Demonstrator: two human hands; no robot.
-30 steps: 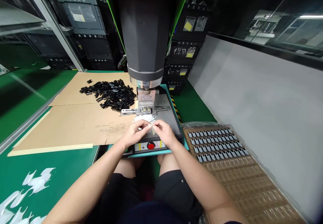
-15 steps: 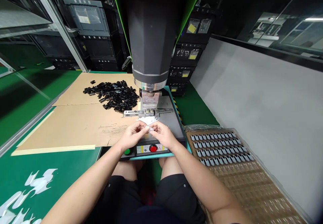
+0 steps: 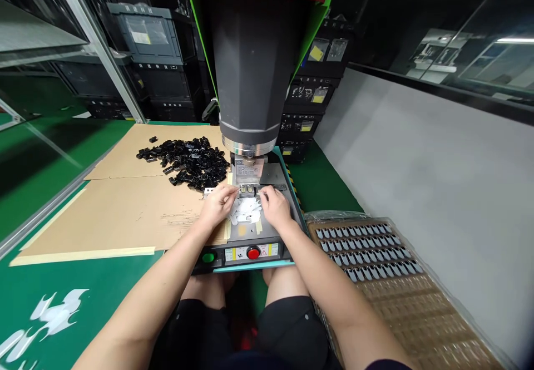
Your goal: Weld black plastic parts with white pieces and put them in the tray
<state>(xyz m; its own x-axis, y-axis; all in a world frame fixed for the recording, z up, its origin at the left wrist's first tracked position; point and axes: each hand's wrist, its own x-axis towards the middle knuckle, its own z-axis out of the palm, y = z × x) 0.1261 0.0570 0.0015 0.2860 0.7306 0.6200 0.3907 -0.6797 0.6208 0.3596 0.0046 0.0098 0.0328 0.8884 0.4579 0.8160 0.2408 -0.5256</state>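
My left hand (image 3: pixel 218 204) is pinched at the left end of the metal fixture (image 3: pixel 247 190) under the press head (image 3: pixel 249 136). What lies between its fingertips, if anything, is too small to name. My right hand (image 3: pixel 274 205) is pinched at the fixture's right side, with a tiny pale edge at its fingertips. Between and just below the hands, a loose pile of thin white film pieces (image 3: pixel 247 211) lies on the grey machine bed (image 3: pixel 273 172). In front are a green button (image 3: pixel 208 257) and a red button (image 3: pixel 253 253).
Small black plastic parts (image 3: pixel 194 161) are heaped on cardboard (image 3: pixel 125 208) at the left. More white film pieces (image 3: pixel 58 314) lie on the green mat. A brown blister tray (image 3: pixel 387 297) with rows of grey parts stands at the right. Stacked crates (image 3: pixel 146 33) stand behind.
My hands were together over the white pile, fingering a small white piece. They have moved apart and forward to either side of the fixture, leaving the pile exposed.
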